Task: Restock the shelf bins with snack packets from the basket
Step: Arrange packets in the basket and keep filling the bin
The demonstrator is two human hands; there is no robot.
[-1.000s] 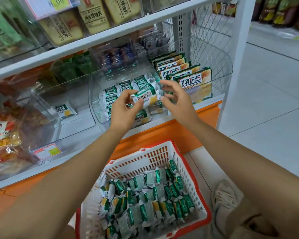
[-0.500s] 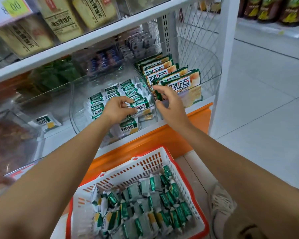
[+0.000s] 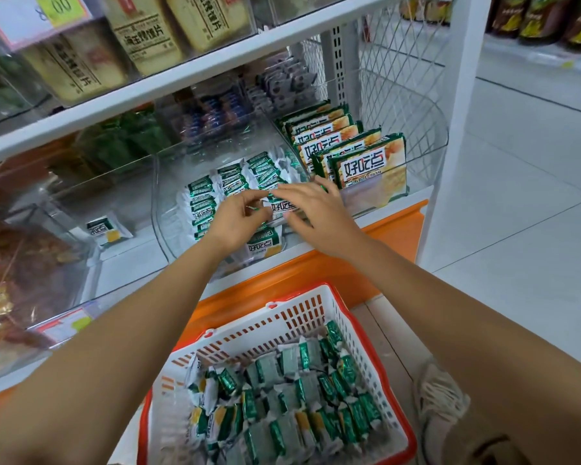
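**Packet** (image 3: 284,207): I am holding it just above the front right part of the middle bin (image 3: 168,213), label up, not yet set down.

**Grip:** my left hand (image 3: 239,218) is pinching the packet's left end, a narrow hold between thumb and curled fingers. My right hand (image 3: 317,213) is lying over the right end, with the fingers nearly straight along the top edge and the thumb along the lower edge. Whether it is gripping or only steadying, I cannot tell.

**Middle bin:** rows of packets (image 3: 230,186) are standing on edge in files running from the back wall forward. One flat packet (image 3: 264,247) is lying against the front wall. I am judging this bin as close to full, with room left only at the front right.

**Basket** (image 3: 379,360): it is sitting on the floor below the shelf's orange front edge (image 3: 399,223). Loose packets (image 3: 282,397) are covering its whole bottom, so plenty is waiting.

**Left bin** (image 3: 64,209): it is holding one lone packet (image 3: 107,230) near its front right corner. I am judging it as hardly begun.

**Right bin** (image 3: 428,135): bigger packs (image 3: 366,167) are standing upright in it. These are not my stock.

**Progress:** I am estimating midway at best.
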